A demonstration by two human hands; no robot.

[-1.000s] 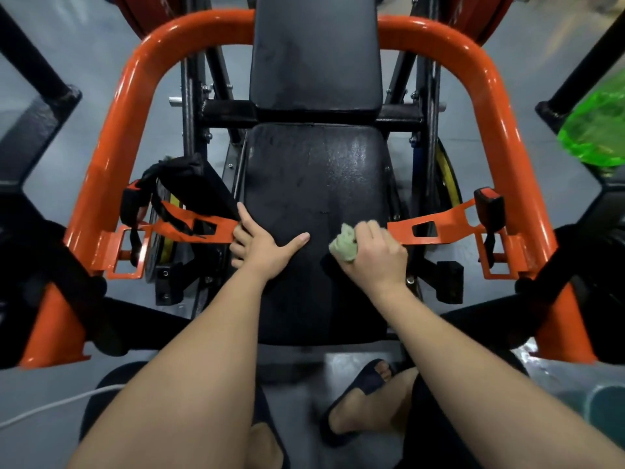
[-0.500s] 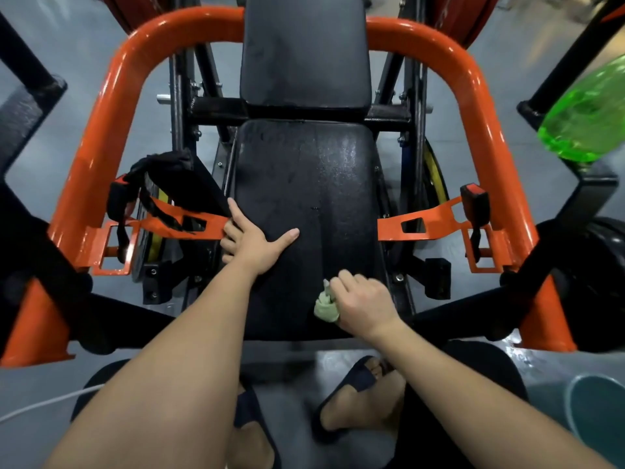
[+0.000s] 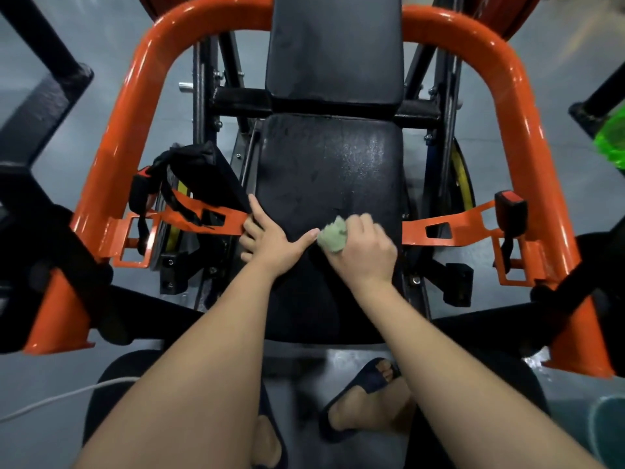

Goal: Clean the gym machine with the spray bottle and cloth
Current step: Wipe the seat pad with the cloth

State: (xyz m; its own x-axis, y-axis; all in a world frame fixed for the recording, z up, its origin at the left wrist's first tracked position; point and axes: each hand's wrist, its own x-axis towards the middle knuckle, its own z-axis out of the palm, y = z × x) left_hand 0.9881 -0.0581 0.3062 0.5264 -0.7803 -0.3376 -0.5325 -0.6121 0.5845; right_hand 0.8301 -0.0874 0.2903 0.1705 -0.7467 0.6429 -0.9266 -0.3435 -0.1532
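The right hand clenched the wadded cloth mid-seat while the left hand rested open on its left edge; firm, overlapping strokes toward the droplet-speckled back would likely clean best.

Cloth: pale green, wadded, held in right hand, pressed on seat pad.
Gym machine: orange frame; black pad droplet-speckled.
Spray bottle: translucent green, blurred, right edge.
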